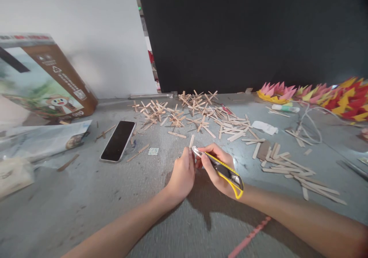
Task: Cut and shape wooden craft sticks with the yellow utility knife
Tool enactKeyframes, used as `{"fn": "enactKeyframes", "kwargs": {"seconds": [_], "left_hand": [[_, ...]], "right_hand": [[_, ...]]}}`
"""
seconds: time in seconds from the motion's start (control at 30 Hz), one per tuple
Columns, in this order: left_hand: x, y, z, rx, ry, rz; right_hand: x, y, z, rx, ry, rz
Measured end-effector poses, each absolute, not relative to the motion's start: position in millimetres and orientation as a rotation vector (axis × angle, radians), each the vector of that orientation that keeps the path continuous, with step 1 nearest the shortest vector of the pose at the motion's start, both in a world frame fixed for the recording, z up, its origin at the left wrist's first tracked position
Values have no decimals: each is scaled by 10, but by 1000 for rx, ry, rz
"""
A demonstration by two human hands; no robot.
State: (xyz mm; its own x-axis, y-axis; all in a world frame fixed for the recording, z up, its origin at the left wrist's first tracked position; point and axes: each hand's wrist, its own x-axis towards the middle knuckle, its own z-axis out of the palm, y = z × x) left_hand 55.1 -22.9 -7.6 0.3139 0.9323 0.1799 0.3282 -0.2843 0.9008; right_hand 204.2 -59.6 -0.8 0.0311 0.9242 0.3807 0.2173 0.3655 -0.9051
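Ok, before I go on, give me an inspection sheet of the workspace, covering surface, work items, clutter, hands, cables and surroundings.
Surface: grey tabletop, marked with dark specks.
Work items: yellow-and-black utility knife; crossed wooden sticks ahead; loose wooden sticks at right.
Clutter: phone lying at left, crumpled white paper at right, pink strip near the front.
Hands: left hand holds a short stick upright in its fingers; right hand grips the knife; blade contact can't be told.
Cables: white cable, looped at right.
Surroundings: dark panel behind, printed box left, coloured paper pieces right.
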Motion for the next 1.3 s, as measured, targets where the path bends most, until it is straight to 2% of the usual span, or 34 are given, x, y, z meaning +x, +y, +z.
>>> {"fn": "enactKeyframes", "kwargs": {"seconds": [0.33, 0.53, 0.83, 1.03, 1.3], "left_hand": [[528, -188, -137, 1500, 1047, 975], [554, -131, -139, 1181, 924, 1004], [546, -157, -40, 1250, 911, 969], [512, -141, -59, 1281, 1000, 913], [528, -123, -58, 1158, 853, 938]], "right_hand": [[2065, -562, -3, -1073, -1749, 500], [2134, -549, -58, -832, -1742, 543], [2141, -489, -34, -978, -1457, 674], [2143, -526, -16, -1019, -1479, 684], [2158, -550, -53, -997, -1531, 638]]}}
